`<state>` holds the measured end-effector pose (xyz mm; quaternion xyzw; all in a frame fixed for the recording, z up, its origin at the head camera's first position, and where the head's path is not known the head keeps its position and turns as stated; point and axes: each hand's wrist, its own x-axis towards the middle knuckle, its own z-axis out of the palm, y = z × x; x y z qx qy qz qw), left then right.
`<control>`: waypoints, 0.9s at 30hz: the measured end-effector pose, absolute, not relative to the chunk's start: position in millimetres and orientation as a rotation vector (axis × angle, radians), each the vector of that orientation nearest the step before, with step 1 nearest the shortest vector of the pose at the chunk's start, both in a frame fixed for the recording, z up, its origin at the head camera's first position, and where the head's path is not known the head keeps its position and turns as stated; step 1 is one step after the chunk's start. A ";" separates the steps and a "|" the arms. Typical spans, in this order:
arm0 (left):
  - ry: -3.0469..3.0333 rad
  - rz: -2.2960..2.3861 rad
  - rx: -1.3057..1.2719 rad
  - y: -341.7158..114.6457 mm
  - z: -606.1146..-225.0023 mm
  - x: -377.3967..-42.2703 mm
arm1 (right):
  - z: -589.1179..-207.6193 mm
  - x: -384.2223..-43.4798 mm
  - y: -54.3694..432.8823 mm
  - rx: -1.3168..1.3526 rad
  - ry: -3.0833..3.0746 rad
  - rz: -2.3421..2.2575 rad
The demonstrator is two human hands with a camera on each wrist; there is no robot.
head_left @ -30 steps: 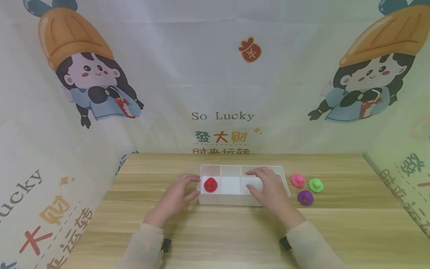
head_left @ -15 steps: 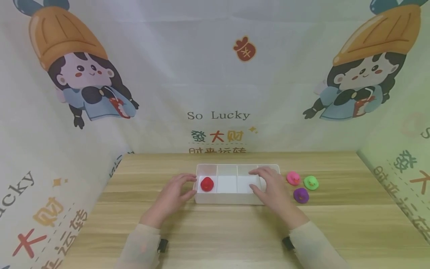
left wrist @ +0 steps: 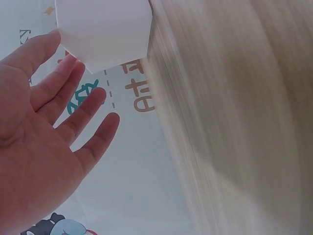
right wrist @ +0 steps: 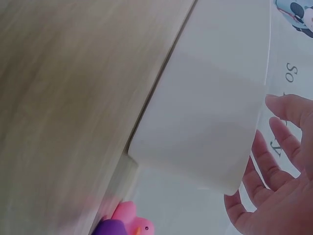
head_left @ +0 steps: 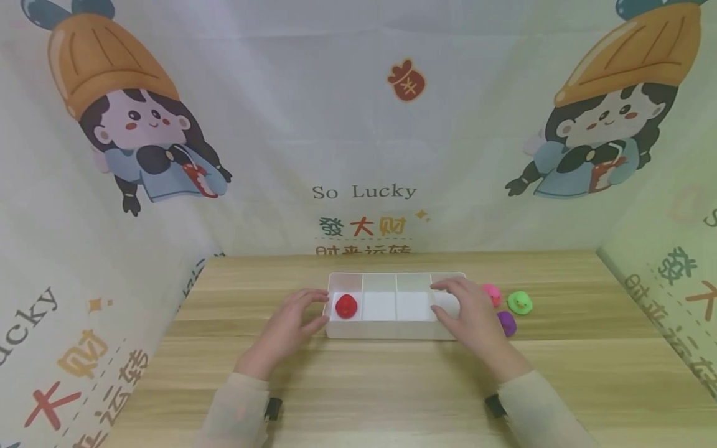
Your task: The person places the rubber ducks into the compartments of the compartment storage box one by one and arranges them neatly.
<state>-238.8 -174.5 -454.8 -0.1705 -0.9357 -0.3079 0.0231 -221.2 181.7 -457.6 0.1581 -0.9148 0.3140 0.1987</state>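
Note:
A long white box (head_left: 370,330), split by dividers into several compartments, stands on the wooden table. The red rubber duck (head_left: 346,306) sits in its leftmost compartment. My left hand (head_left: 287,323) is at the box's left end, fingers spread, with fingertips right at the end wall (left wrist: 107,34) in the left wrist view. Over the rightmost compartment hovers my right hand (head_left: 467,314), thumb and fingers apart with nothing between them. Just beyond that hand lie a pink rubber duck (head_left: 493,294) and a purple one (head_left: 508,323), both partly hidden by it.
A green rubber duck (head_left: 520,303) rests to the right of the pink one. Behind the wooden table (head_left: 370,386) hangs a printed cloth (head_left: 269,124), which also runs along both sides.
My right hand has slid rightward along the box, from the third compartment to the rightmost one, and now covers part of two ducks. My left hand stays at the left end.

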 end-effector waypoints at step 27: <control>-2.896 -0.964 -0.543 -175.5 -454.0 -238.5 | -461.0 -214.3 211.3 0.381 -2.564 0.878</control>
